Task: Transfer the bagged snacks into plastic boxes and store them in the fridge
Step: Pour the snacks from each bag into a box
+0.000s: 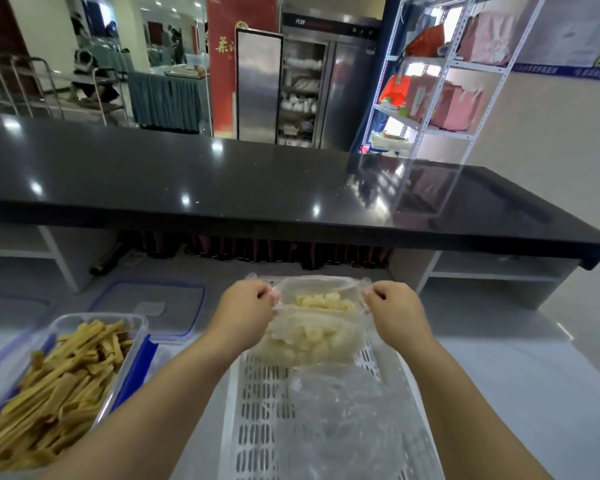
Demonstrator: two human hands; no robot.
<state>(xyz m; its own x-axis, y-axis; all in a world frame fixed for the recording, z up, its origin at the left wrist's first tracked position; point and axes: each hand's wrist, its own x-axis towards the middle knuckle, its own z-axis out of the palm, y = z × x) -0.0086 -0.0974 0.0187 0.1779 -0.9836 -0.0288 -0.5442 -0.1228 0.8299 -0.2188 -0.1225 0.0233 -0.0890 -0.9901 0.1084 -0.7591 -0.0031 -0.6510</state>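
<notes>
A clear plastic bag of pale yellow snack pieces [312,336] hangs over the far end of a white slotted basket [253,417]. My left hand [245,306] pinches the bag's left rim and my right hand [394,306] pinches its right rim, holding the mouth stretched wide. An empty crumpled clear bag [340,417] lies in the basket nearer to me. At the left stands a clear plastic box [137,327] filled with brown-yellow sticks [49,389]. The steel fridge [326,84] stands far back with its left door swung out.
Two blue-rimmed lids [149,306] [4,327] lie on the pale worktop behind the filled box. A long black counter [257,188] runs across in front of me. A white metal shelf rack [440,74] with red and pink bags stands at the right.
</notes>
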